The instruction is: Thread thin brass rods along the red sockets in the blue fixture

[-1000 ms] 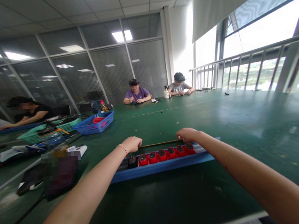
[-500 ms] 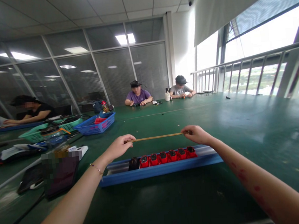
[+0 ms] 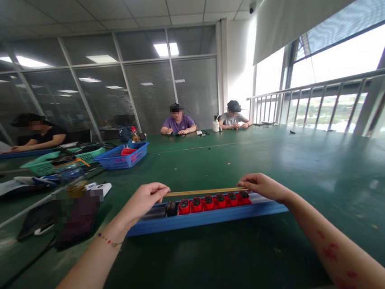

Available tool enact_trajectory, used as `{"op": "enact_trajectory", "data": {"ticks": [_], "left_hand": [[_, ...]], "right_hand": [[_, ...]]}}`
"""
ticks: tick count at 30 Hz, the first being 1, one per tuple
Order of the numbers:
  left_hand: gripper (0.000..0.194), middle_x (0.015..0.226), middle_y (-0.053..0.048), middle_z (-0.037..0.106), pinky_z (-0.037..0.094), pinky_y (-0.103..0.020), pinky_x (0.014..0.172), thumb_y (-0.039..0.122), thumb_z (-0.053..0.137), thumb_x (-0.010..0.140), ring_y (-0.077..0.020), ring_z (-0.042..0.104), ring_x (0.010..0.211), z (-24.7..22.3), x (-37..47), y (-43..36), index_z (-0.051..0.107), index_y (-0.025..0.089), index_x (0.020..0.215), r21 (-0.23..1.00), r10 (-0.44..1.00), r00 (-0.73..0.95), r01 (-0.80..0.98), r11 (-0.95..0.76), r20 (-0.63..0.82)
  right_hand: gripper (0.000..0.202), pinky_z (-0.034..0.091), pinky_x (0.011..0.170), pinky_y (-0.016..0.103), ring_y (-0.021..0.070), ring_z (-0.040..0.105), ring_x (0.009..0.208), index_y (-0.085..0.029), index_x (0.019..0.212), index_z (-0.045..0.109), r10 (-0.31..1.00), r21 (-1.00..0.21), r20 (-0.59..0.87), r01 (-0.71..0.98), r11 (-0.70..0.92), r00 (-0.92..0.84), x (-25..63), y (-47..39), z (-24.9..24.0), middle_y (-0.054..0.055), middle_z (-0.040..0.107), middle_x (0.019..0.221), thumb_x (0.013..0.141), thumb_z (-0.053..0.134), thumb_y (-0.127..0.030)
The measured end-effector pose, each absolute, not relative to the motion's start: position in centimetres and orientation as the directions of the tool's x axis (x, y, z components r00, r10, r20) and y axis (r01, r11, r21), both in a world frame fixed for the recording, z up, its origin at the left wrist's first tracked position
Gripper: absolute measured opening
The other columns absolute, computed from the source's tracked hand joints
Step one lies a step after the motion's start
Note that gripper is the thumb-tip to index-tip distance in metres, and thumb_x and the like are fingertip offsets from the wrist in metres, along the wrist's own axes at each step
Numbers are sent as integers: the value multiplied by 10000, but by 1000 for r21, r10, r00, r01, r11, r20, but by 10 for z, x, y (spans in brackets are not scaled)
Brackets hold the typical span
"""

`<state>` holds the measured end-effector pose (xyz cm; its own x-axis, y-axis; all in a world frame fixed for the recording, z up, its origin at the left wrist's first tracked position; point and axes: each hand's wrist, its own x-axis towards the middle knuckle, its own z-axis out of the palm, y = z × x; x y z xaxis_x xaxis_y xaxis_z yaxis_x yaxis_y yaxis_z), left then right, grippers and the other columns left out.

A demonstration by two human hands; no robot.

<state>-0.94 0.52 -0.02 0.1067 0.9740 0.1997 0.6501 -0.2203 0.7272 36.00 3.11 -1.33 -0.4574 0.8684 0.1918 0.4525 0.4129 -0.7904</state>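
Two bare hands held a thin, straight, tan strip point(image 3: 204, 191) level between them, along the far side of a long blue tray point(image 3: 206, 218) on a green surface point(image 3: 204, 261). The left hand point(image 3: 151, 196) pinched one end between thumb and fingers; the right hand point(image 3: 259, 185) gripped the other in a similarly narrow pinch. Whether the strip touched the tray could not be told. In the tray, six red blocks point(image 3: 209, 203) with dark tops stood in a row, with one black block point(image 3: 171, 209) at the left end. The step in hand looked like steadying or lining up the strip beside the row; shifting it without tilting would call for both hands to move together. Farther left sat a blue basket point(image 3: 122, 160) and a green basket point(image 3: 44, 165); across the surface, a person in purple point(image 3: 178, 124) worked.
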Motion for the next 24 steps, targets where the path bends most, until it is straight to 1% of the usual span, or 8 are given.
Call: {"op": "enact_trajectory", "data": {"ticks": [3,6,10,12,16,20,24], "left_hand": [[399,560,21,538,329,-208,537,514,474,701,-131,481,570,-2,-10,3,621,176,851,722,972,132,651,-234,196],[405,576,14,559,343,-214,550,520,462,706,-134,497,582,-6,-10,3,614,173,849,715,972,155,659,-236,179],[424,579,14,565,326,-201,500,540,456,703,-123,483,540,-12,-10,6,609,170,843,709,977,188,675,-206,105],[445,587,11,564,328,-199,495,555,448,702,-126,481,541,-13,-10,7,608,164,841,708,975,211,679,-197,70],[464,614,9,563,333,-196,497,568,414,718,-126,476,554,-13,-10,6,608,164,837,698,969,244,686,-206,45],[460,618,7,562,335,-198,496,559,389,736,-133,482,561,-12,-10,6,612,166,825,663,964,261,712,-229,53],[422,648,-3,591,362,-213,547,524,401,744,-158,524,624,-11,-10,6,622,171,807,623,957,264,731,-279,118]], "right_hand": [[419,371,523,222,114,478,580,-140,770,594,910,-741,184,556,377,-372,359,35,-19,-6,536,615,738,461,-535],[412,330,476,209,101,442,531,-150,742,563,917,-700,164,612,367,-362,361,37,-24,-23,505,573,715,479,-553],[390,337,481,210,105,445,536,-157,746,531,899,-684,112,623,379,-424,364,39,-27,-24,509,589,695,512,-544],[387,343,489,213,105,443,540,-157,745,520,889,-684,105,616,390,-446,364,40,-28,-28,496,587,706,502,-542],[382,349,502,211,103,443,554,-158,754,508,869,-686,105,597,416,-484,364,40,-28,-32,483,597,735,468,-537],[377,349,504,205,101,452,569,-159,790,513,868,-676,128,599,430,-479,365,40,-29,-28,501,625,740,468,-530],[399,352,486,204,94,443,531,-162,806,511,877,-676,108,613,410,-467,368,40,-29,-34,500,602,742,450,-551]]}}
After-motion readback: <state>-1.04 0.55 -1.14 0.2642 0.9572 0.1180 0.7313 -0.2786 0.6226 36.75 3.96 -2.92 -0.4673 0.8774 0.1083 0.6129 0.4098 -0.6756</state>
